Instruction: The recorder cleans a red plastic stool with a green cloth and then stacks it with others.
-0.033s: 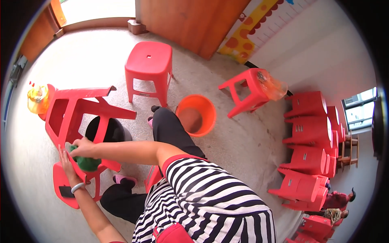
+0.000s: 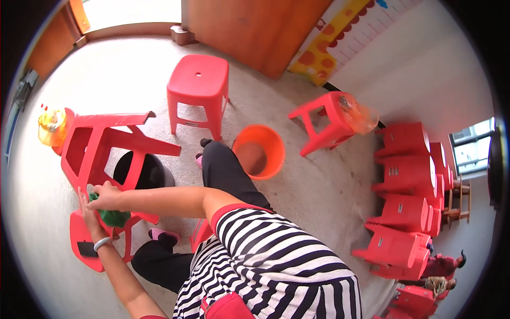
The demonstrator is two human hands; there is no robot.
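My right hand (image 2: 108, 197) is closed round a bunched green cloth (image 2: 113, 217), pressing it to a red plastic stool (image 2: 91, 154) tipped on its side. A small greyish piece (image 2: 90, 189) shows by the fingertips; I cannot make out what it is. Beside it my left hand (image 2: 89, 217), a pale bangle (image 2: 102, 243) on its wrist, lies with fingers stretched flat along the same stool and grips nothing. Below, a second red stool (image 2: 79, 229) bears a flat black rectangular object (image 2: 87, 249). Behind the tipped stool's legs stands a black bucket (image 2: 159, 173).
An orange bucket (image 2: 276, 154) stands right of my leg. Upright red stool (image 2: 199, 77) ahead; another stool (image 2: 319, 125) carries an orange plastic bag (image 2: 361, 116). A yellowish bag (image 2: 51, 127) sits far left. Stacked red stools (image 2: 401, 175) line the right wall, with people (image 2: 446, 266) near them.
My right hand has shifted slightly left with the green cloth, which now hangs a little higher. The left hand stays against the stool. The whole view has moved slightly.
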